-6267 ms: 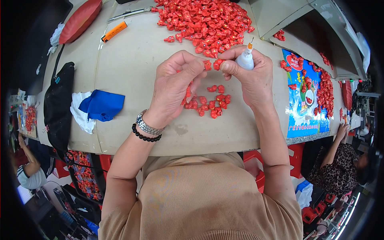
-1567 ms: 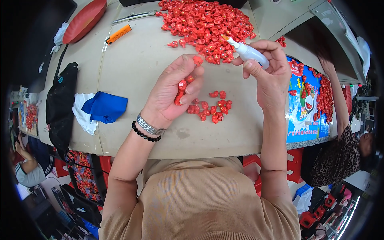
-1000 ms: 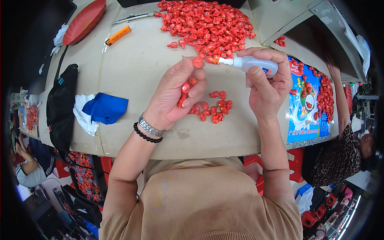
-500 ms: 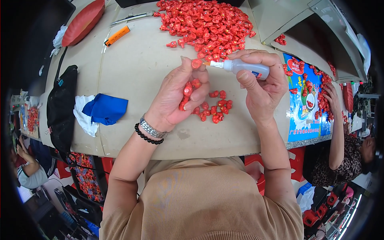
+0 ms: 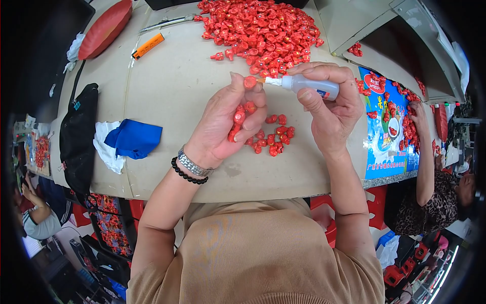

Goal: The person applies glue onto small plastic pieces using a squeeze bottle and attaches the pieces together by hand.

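Observation:
My left hand [image 5: 223, 119] is closed round several small red plastic pieces [image 5: 239, 116] in its palm. Between thumb and forefinger it pinches one more red piece [image 5: 250, 82]. My right hand [image 5: 331, 101] grips a translucent squeeze bottle [image 5: 316, 87] lying sideways, its white-wrapped neck and thin orange-brown tip pointing left. The tip meets or almost meets the pinched piece; contact is too small to tell. Below the hands, a loose cluster of red pieces [image 5: 276, 139] lies on the table [image 5: 177, 101]. Beyond them rises a large heap of similar red pieces [image 5: 260, 30].
A blue cloth [image 5: 134, 138], a black pouch [image 5: 78, 137], an orange box cutter [image 5: 148, 46] and a red tray [image 5: 105, 29] are at the left. A grey metal cabinet [image 5: 364, 25] stands far right. Another person's arm [image 5: 425, 157] reaches over a blue printed sheet [image 5: 379, 157].
My hands have barely moved; the pinched piece has turned slightly at the bottle tip. The co-worker's hand at the right has shifted among the red pieces.

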Demonstrator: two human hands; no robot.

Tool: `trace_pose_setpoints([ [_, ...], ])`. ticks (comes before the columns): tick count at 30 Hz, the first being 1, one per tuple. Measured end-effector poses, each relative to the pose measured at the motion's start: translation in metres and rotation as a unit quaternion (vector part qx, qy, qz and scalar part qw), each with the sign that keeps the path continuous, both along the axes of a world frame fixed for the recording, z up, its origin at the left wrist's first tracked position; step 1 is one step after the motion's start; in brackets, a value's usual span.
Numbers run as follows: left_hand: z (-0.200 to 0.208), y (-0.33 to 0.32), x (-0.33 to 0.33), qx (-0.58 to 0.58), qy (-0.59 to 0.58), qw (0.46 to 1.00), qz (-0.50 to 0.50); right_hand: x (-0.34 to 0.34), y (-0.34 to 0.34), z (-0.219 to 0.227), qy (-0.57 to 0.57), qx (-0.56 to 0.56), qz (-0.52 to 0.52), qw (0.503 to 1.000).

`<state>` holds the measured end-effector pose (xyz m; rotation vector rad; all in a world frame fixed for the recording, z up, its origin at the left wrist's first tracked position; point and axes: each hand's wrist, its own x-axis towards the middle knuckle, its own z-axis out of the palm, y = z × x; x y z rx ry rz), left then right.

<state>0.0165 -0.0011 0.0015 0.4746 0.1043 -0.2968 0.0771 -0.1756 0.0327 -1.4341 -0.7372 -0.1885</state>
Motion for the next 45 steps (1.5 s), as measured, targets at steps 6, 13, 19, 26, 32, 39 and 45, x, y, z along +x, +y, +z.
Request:
trace_pose_setpoints([
  [6,-0.0022,0.0002,0.0002,-0.012,-0.01,1.0,-0.009,0.0002,-0.0007,0.0003,-0.024,-0.02,-0.021,0.999],
  [13,-0.0022,0.0003,-0.0002,-0.005,-0.004,1.0,0.001,0.0013,-0.0015,0.0005,-0.027,0.013,-0.007,1.0],
  [19,-0.0006,-0.0003,0.0001,-0.001,-0.008,1.0,0.014,0.0011,-0.002,0.0023,-0.027,0.009,-0.018,0.999],
  [26,0.0007,-0.0008,-0.0006,0.033,-0.018,0.999,0.029,0.0011,-0.0009,0.0024,-0.035,0.001,-0.026,0.999],
  [32,0.0035,-0.0022,-0.0006,0.071,-0.04,0.995,0.056,0.0018,-0.002,0.0018,-0.048,0.015,-0.02,0.999],
  [39,0.0039,-0.0015,0.0,0.105,-0.065,0.988,0.094,0.0027,-0.0038,0.0022,-0.037,0.032,-0.002,0.999],
  [45,0.0053,-0.0016,-0.0007,0.107,-0.064,0.988,0.093,0.0026,-0.0032,0.0021,-0.039,0.016,-0.012,0.999],
])
